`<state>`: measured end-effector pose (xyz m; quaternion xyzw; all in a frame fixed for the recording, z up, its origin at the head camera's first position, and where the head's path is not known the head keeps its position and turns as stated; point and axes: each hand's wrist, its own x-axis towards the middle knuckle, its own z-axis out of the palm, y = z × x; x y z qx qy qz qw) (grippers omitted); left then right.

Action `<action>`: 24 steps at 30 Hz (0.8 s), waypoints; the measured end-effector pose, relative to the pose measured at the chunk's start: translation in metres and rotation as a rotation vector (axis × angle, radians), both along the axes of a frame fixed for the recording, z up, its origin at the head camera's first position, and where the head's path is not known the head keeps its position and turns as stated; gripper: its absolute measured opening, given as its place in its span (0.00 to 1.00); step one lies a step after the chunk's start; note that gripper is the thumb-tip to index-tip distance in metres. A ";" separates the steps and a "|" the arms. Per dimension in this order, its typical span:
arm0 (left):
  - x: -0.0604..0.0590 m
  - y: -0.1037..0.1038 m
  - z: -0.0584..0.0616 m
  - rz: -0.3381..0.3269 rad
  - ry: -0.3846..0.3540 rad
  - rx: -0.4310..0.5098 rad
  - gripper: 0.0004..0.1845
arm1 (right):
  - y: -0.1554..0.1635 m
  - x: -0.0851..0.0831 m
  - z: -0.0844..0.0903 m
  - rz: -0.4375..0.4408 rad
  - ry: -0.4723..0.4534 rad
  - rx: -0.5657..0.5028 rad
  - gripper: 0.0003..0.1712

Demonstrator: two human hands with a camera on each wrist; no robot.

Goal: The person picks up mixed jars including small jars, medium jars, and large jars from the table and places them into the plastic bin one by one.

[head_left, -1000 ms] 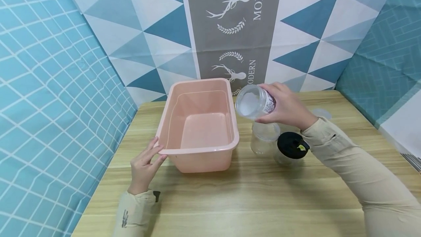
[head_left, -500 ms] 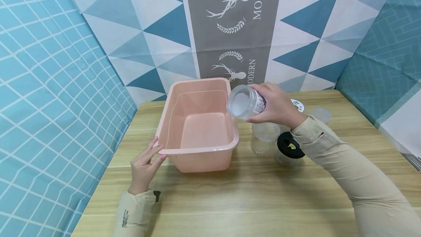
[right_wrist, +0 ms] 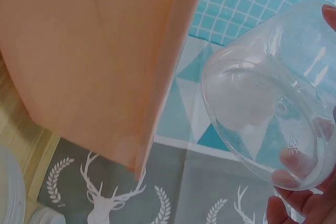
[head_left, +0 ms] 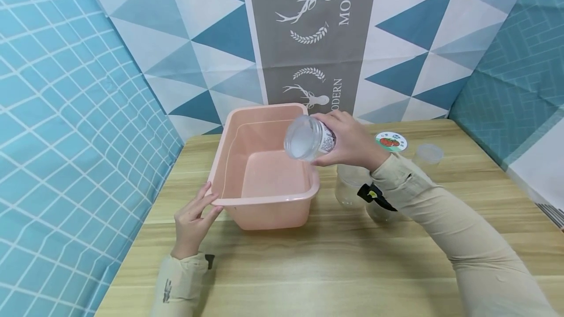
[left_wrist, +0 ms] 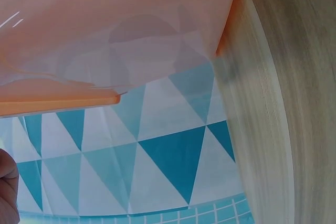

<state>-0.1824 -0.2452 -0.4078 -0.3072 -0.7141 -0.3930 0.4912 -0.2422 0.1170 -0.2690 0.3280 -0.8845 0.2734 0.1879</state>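
Wooden table [head_left: 308, 273] bears 1 basin [head_left: 269, 214]; right grip [head_left: 348, 142] holds 1 jar [head_left: 305, 138] (tilted).

Beige sleeves [head_left: 462, 229] — dark marking [head_left: 167, 291], perhaps lettering, on the left.

Pink tub [head_left: 264, 172], blue-triangled backdrop [head_left: 410, 28]

A small screened-off work corner — whether in a home or a studio, the views cannot tell. A pale wood-grain tabletop [head_left: 299, 268] fills the lower middle of the frame. Round it stand a creased turquoise sheet with white grid lines [head_left: 66, 97] at the left, a blue-and-white triangle-patterned sheet [head_left: 216, 33] with a grey stag-head panel [head_left: 315, 55] at top centre, and a teal herringbone-patterned sheet [head_left: 520, 72] at upper right. The pale pink plastic basin [head_left: 270, 215], mid-frame, is household ware.
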 end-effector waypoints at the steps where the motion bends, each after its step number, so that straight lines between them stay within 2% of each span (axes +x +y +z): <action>1: 0.000 0.000 0.000 0.003 0.003 -0.003 0.26 | -0.002 0.000 0.000 0.003 -0.001 0.003 0.54; 11: 0.000 0.000 0.001 0.001 0.007 -0.005 0.26 | -0.021 -0.002 0.004 0.030 -0.007 0.045 0.54; 20: -0.001 -0.002 0.000 0.011 0.024 -0.018 0.26 | -0.041 -0.012 0.020 0.060 -0.094 0.207 0.51; 24: -0.001 -0.001 -0.001 0.000 0.021 -0.011 0.26 | -0.047 -0.015 0.022 0.093 -0.092 0.259 0.52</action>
